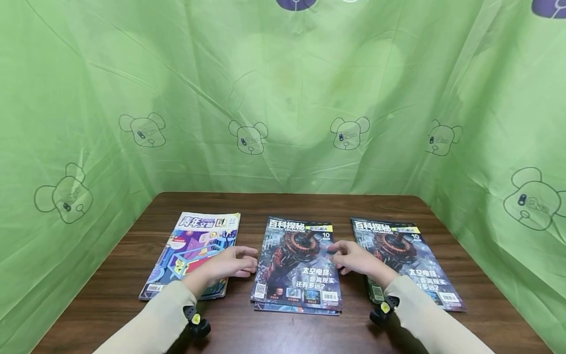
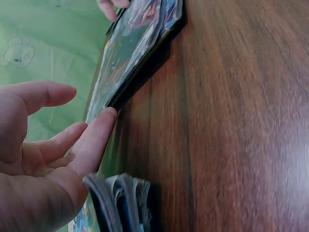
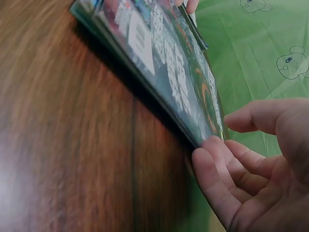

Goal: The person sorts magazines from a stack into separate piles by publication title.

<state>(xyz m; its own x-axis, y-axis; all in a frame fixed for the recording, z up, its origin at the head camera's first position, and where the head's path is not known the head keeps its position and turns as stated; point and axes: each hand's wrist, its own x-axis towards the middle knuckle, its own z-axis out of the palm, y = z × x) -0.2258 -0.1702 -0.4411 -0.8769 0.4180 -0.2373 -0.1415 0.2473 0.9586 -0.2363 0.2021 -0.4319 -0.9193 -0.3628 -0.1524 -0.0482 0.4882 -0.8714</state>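
Observation:
In the head view, a magazine (image 1: 283, 275) with a dark space-machine cover lies on top of a small pile at mid-table. The blue edge of another magazine (image 1: 292, 309) shows beneath it. My left hand (image 1: 232, 263) is at the pile's left edge, fingers loosely extended, with fingertips right at that edge in the left wrist view. Opposite it, my right hand (image 1: 355, 258) has its fingertips at the right edge. The right wrist view shows those fingers (image 3: 210, 169) against the magazines' side, thumb apart above. Neither hand grips anything.
A stack of magazines (image 1: 199, 246) with a purple, colourful cover lies at the left, partly under my left forearm. On the right, another pile with a matching space cover (image 1: 424, 260) sits beneath my right forearm. Green cloth (image 1: 283, 167) hangs behind the brown wooden table (image 1: 106, 295).

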